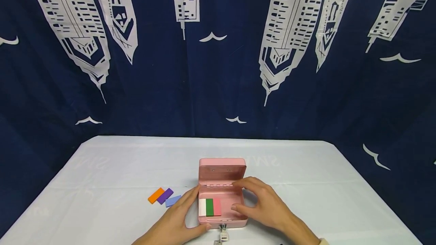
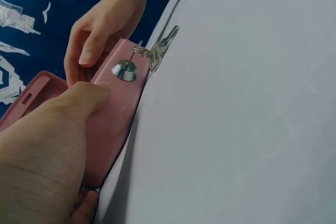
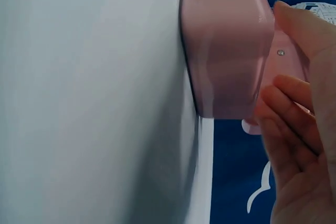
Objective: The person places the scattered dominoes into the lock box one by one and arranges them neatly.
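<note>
A small pink metal box (image 1: pixel 233 223) stands on the table with its hinged lid (image 1: pixel 222 171) raised. Inside, at the left, a white block (image 1: pixel 202 207), a green block (image 1: pixel 209 207) and a pink block (image 1: pixel 217 207) lie side by side. My left hand (image 1: pixel 173 220) grips the box's left side, thumb on the front wall beside the lock (image 2: pixel 125 70). Over the right part of the box, my right hand (image 1: pixel 269 205) has thumb and fingers spread apart, with nothing visible between them. Keys (image 2: pixel 160 48) hang from the lock.
Left of the box, an orange block (image 1: pixel 156 195), a purple block (image 1: pixel 165 196) and a blue block (image 1: pixel 173 201) lie on the white-covered table (image 1: pixel 112 184). A dark blue patterned curtain (image 1: pixel 163 93) hangs behind the table.
</note>
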`<state>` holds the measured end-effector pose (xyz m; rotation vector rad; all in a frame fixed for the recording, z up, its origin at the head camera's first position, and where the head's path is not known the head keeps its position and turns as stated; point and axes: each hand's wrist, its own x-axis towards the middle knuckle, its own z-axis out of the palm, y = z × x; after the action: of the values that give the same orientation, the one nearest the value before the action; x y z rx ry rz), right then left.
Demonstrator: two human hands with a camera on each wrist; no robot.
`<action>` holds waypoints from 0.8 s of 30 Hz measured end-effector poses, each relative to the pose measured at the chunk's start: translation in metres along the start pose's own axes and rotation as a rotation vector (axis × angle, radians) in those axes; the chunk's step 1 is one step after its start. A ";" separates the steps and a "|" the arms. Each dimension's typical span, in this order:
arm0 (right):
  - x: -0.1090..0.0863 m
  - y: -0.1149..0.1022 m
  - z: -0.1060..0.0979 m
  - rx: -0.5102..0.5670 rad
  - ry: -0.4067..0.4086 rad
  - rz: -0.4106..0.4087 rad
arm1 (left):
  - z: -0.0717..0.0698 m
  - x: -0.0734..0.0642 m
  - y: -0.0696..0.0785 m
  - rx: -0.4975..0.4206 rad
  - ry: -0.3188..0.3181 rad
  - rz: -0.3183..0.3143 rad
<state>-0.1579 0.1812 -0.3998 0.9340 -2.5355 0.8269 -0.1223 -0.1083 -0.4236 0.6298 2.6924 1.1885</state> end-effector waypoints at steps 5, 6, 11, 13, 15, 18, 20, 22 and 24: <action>-0.005 0.009 0.001 0.031 0.062 -0.011 | 0.002 -0.001 -0.001 0.008 0.008 0.024; -0.006 0.011 0.001 0.034 0.068 -0.010 | 0.002 -0.001 -0.001 0.011 0.008 0.027; -0.009 0.018 0.002 0.024 0.042 0.026 | 0.001 -0.001 -0.001 0.012 0.000 0.019; -0.010 0.021 0.002 0.032 0.009 0.046 | 0.000 -0.001 0.000 0.007 -0.004 0.019; -0.011 0.023 0.003 0.054 -0.026 0.058 | 0.000 -0.001 0.000 0.007 -0.005 0.022; -0.013 0.027 0.003 0.110 -0.074 0.064 | 0.001 0.000 -0.001 0.006 -0.002 0.025; -0.014 0.030 0.004 0.159 -0.104 0.058 | 0.002 0.000 -0.001 0.009 0.004 0.029; -0.014 0.033 0.005 0.211 -0.136 0.057 | 0.002 0.000 -0.002 0.008 0.009 0.026; -0.015 0.035 0.006 0.249 -0.168 0.054 | 0.003 0.000 -0.003 0.014 0.016 0.027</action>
<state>-0.1709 0.2068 -0.4257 1.0539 -2.6523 1.1454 -0.1227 -0.1084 -0.4278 0.6628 2.7161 1.1874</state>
